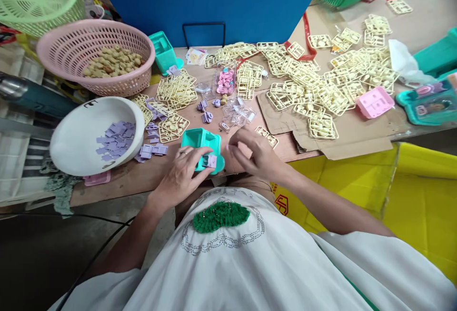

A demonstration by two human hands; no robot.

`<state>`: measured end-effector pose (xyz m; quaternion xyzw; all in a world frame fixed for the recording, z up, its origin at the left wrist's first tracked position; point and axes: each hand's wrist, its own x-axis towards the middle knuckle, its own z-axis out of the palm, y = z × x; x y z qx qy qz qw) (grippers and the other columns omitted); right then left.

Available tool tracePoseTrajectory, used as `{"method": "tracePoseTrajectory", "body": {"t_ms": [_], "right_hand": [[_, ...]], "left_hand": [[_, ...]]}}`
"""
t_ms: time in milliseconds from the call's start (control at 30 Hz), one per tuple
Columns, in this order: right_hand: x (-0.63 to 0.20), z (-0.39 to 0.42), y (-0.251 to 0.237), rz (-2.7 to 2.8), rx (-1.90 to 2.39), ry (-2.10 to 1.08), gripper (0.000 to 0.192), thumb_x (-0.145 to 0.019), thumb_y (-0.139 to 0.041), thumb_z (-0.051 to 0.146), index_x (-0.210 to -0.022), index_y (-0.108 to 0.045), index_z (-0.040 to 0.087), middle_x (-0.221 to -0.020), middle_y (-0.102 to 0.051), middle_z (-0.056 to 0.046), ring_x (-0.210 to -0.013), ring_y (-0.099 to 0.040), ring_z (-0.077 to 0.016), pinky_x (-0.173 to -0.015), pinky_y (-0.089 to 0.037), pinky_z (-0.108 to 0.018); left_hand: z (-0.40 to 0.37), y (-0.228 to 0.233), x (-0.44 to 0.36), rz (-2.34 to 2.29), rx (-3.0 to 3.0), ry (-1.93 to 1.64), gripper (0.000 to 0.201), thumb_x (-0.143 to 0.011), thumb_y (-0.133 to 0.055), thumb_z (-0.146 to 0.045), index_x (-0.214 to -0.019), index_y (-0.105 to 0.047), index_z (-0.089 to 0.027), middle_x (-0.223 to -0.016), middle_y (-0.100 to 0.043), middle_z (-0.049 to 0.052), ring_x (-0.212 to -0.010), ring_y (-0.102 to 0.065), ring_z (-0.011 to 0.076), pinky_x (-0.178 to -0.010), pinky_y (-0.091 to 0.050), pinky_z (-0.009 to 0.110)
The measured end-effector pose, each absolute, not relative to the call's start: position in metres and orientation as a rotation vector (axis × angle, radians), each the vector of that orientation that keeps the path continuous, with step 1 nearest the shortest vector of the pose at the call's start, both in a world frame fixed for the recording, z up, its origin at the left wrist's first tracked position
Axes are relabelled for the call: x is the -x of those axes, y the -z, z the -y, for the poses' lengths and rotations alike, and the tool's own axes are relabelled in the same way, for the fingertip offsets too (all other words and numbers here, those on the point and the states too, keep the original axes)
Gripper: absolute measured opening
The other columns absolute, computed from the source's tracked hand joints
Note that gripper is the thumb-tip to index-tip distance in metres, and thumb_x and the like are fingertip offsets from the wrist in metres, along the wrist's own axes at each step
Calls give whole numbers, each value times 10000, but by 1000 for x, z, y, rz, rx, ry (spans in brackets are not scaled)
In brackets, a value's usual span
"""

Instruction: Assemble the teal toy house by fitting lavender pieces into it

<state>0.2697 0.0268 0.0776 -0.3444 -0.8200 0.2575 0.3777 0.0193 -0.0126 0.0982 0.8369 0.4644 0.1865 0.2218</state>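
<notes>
My left hand (182, 170) grips a small teal plastic box (193, 137) at the table's front edge, its thumb and fingers around the near left part. A pale lilac piece (212, 160) sits in the box's near compartment, close to my left fingertips. Just right of the box, apart from it, my right hand (252, 151) is closed with thumb and index finger together. Whatever lies between those fingers is too small to name. Beyond my hands are clear plastic parts (237, 113) and loose purple pieces (206, 117).
At left stand a white bowl (67, 135) of lilac pieces and a pink basket (96, 28) of tan pieces. Cream part frames (321, 90) spread across the back and right, partly on cardboard (353, 147). A blue panel (210, 2) rises behind. Yellow sheeting (421, 197) lies right.
</notes>
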Motion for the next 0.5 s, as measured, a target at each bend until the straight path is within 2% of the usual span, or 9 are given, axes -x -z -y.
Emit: {"method": "tracePoseTrajectory", "body": {"t_ms": [67, 200, 267, 367, 433, 500], "right_hand": [[-280, -39, -71, 2187, 1007, -500, 135, -985, -520, 134, -880, -561, 209, -790, -605, -60, -801, -498, -235, -740, -429, -364], [-291, -60, -52, 2368, 1217, -340, 202, -937, -524, 107, -769, -576, 206, -735, -562, -80, -853, -480, -271, -770, -435, -404], [-289, -61, -52, 2357, 1268, -300, 211, -930, -523, 100, -773, -628, 193, -772, -586, -101, -898, -505, -287, -803, -462, -437], [-283, -41, -85, 2224, 1102, -404, 266, -989, -478, 125, -1031, -735, 183, -978, -681, -145, -977, -571, -303, -842, -512, -483], [-280, -16, -125, 2133, 846, -649, 366, -1038, -429, 139, -1251, -714, 225, -1090, -709, -138, -1006, -642, -280, -847, -550, -457], [-280, 11, -167, 2117, 685, -847, 366, -1075, -448, 240, -1348, -686, 293, -1107, -722, -116, -1032, -684, -277, -857, -577, -443]], "left_hand": [[12, -99, -11, -1286, -2224, -489, 357, -1004, -641, -302, -1355, -602, -250, -1292, -719, 105, -1225, -665, 280, -1091, -530, 444], [11, -91, 2, -1177, -1853, -592, 540, -1009, -625, -365, -1518, -479, -261, -1494, -618, 146, -1294, -672, 253, -1043, -582, 362], [9, -84, 5, -1096, -1689, -646, 619, -1010, -614, -393, -1579, -418, -248, -1570, -565, 169, -1344, -658, 258, -1036, -595, 345], [5, -75, 8, -1056, -1573, -698, 682, -1006, -605, -469, -1613, -392, -240, -1614, -537, 172, -1378, -646, 271, -1077, -585, 364], [4, -69, 8, -1068, -1569, -746, 724, -997, -591, -556, -1611, -399, -223, -1627, -522, 179, -1391, -639, 291, -1097, -576, 383], [5, -63, 7, -1105, -1625, -809, 783, -968, -593, -647, -1587, -428, -196, -1622, -519, 194, -1431, -600, 332, -1128, -558, 416]]}}
